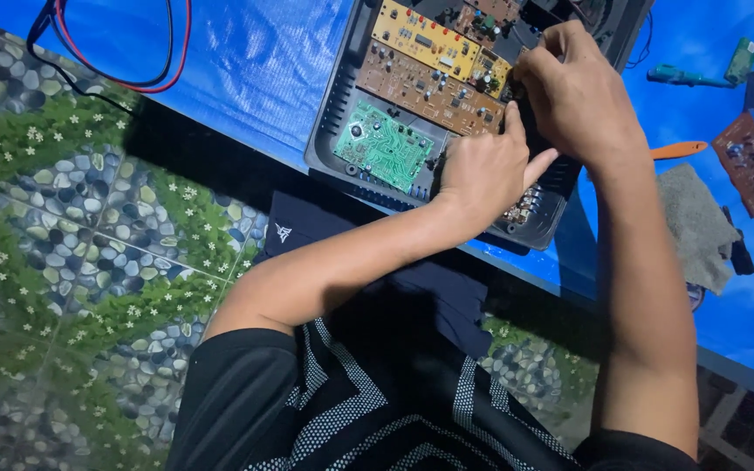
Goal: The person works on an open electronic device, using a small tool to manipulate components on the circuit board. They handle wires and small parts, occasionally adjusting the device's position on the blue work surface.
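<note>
Two hands meet on a dark part at the near right end of the open grey chassis (333, 131) on the blue counter (246, 61): our left hand (482, 170) pinches it, our right hand (573, 92) curls over it. We should steady it and spare the circuit boards (421, 83). The chassis runs lengthwise up-right.

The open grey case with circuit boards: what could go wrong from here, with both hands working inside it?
1. Both the left hand and right hand press on a dark part inside the open grey case; a slip might bend components on the brown board.
2. The case overhangs the blue table edge, so it might tip towards the lap.
3. Bare fingers might harm the green board through static.
</note>
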